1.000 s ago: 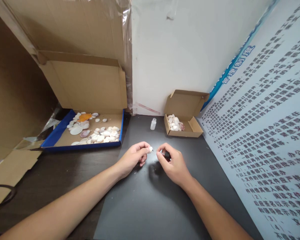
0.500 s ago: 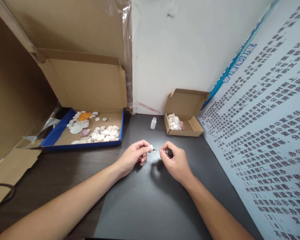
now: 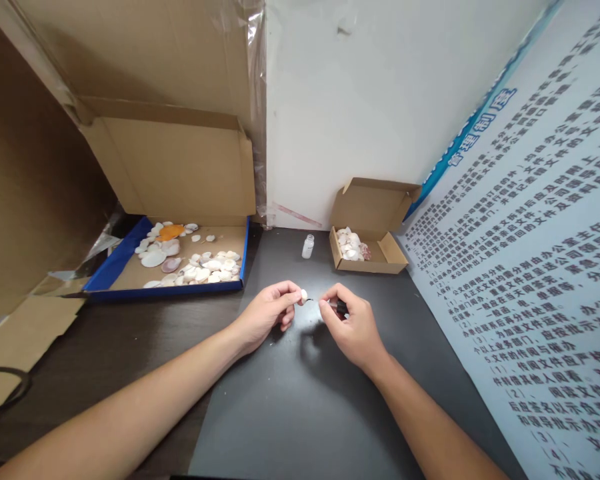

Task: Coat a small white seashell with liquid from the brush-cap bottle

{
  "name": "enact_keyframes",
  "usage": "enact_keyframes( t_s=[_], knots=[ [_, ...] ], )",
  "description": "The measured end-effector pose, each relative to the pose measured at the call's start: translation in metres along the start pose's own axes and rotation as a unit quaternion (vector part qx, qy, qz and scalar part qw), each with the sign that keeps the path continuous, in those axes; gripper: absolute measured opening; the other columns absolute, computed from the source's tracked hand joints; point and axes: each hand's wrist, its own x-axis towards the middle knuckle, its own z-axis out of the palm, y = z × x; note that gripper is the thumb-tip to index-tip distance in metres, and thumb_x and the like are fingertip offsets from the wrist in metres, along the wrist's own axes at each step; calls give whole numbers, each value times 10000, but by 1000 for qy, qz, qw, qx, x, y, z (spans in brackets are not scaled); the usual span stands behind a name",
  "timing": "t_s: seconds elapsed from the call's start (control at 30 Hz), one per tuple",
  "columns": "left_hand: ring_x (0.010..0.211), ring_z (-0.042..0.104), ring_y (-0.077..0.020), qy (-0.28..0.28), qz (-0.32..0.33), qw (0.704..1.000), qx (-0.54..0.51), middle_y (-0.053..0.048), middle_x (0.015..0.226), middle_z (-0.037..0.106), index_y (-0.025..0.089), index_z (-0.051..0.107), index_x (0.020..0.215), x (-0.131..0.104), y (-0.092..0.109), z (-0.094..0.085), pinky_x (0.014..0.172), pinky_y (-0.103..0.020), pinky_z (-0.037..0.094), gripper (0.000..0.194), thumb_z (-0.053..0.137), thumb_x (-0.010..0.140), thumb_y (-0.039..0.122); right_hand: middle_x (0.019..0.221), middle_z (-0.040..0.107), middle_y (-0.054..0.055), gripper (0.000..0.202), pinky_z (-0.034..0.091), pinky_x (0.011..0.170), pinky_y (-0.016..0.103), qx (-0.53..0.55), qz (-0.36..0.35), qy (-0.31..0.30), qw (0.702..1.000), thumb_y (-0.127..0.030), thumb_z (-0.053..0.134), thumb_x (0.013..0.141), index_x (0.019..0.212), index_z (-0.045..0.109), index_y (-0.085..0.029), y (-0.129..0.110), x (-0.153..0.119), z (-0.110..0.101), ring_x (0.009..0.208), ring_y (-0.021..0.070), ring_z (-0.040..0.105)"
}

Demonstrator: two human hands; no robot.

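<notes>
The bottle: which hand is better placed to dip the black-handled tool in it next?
Probably the right hand: it holds the black-handled tool, while the left hand pinches a white piece.

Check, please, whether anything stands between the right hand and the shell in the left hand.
Nothing visible stands between the right hand and the shell in the left hand, except the thin brush the right hand holds.

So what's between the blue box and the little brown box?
A small bottle, standing on the dark mat; the head view shows it.
</notes>
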Motion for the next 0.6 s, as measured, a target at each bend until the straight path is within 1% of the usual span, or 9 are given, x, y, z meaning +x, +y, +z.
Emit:
enact_keyframes(
  t_s=[0.17,0.4,0.6],
  knots=[
    [422,311,-64,-2,2,1000,-1,74,447,404,174,534,774,0,-1,0,427,-176,305,197,593,829,353,568,429,-63,116,326,500,199,8,-1,-2,1000,-230,533,842,737,537,-184,-1,0,1,497,90,405],
    [431,324,-62,2,-3,1000,-11,75,479,409,171,542,787,0,1,2,422,-176,307,147,607,802,301,570,434,-62,114,324,493,198,6,-7,-8,1000,-224,532,848,742,542,-185,-1,-1,0,496,89,406],
    [436,337,-63,0,-5,1000,-23,71,495,415,171,542,784,-1,2,2,420,-178,308,153,621,784,301,574,440,-56,116,335,501,205,6,-5,-9,1000,-235,523,851,747,541,-189,-3,0,0,502,95,415]
  ],
)
